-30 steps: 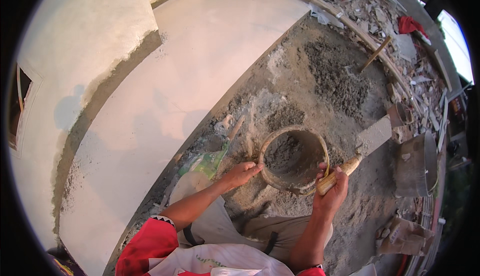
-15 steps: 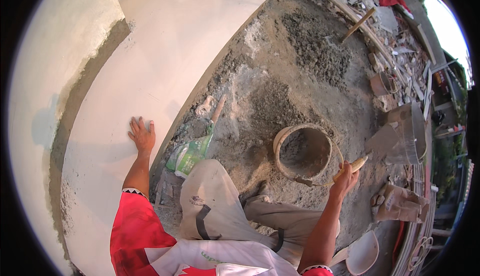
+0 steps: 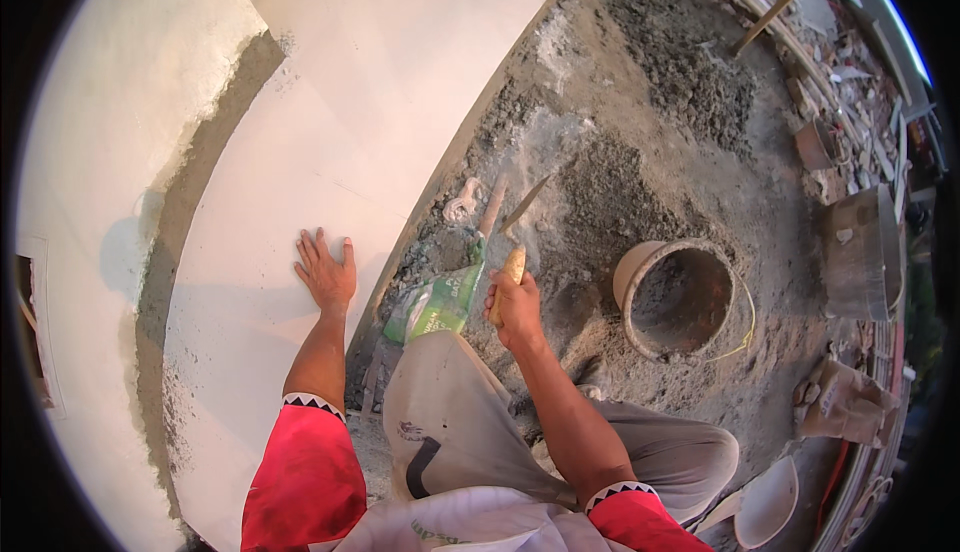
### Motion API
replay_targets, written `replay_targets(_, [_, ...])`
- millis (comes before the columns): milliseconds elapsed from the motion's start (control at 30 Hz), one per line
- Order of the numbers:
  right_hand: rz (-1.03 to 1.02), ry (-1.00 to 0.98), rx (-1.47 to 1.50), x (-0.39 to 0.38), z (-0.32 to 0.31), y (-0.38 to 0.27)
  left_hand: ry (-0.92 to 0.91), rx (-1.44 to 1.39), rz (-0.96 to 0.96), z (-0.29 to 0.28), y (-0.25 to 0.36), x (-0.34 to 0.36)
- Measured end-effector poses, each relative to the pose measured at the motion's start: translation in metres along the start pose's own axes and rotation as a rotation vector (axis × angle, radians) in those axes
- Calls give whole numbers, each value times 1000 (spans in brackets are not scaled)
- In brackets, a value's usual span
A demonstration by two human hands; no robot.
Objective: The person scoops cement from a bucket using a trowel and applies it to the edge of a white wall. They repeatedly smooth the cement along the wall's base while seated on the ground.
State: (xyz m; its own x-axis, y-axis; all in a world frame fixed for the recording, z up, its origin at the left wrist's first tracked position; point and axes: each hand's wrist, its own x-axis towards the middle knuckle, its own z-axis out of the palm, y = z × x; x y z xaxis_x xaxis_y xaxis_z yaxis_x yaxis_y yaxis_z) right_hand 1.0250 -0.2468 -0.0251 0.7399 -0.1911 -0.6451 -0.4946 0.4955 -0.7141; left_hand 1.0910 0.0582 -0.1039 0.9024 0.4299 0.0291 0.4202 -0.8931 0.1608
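Note:
My left hand [image 3: 326, 270] lies flat with spread fingers on the pale, smooth plastered surface [image 3: 270, 172] to my left. My right hand [image 3: 512, 304] grips a trowel [image 3: 513, 270] by its light wooden handle, its blade pointing up over the grey, rubbly ground [image 3: 650, 192]. A green-and-white plastic sack [image 3: 438, 300] lies just left of my right hand and past my knee. A mortar-crusted bucket [image 3: 678, 307] with a rope-like handle stands to the right, grey material inside it and my hands away from it.
A taller bucket [image 3: 858, 257], a smaller container [image 3: 817, 147] and a crumpled paper sack [image 3: 843, 402] sit at the right. A white basin [image 3: 770, 502] is near my right leg. Debris, planks and an upright wooden stick [image 3: 766, 18] line the far right edge.
My left hand has left the bucket and now rests on the pale surface. My right hand has carried the trowel leftward from the bucket to near the green sack.

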Motion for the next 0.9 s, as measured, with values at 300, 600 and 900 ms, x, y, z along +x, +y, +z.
replay_targets(300, [-366,-66,182,104,52,27,-14,18,3,9,-4,3])
replay_targets(600, [222,1,-366,129,66,102,-5,38,27,7,2,5])
replay_targets(900, [-428,96,-508,149,77,92,15,40,40,10,-1,2])
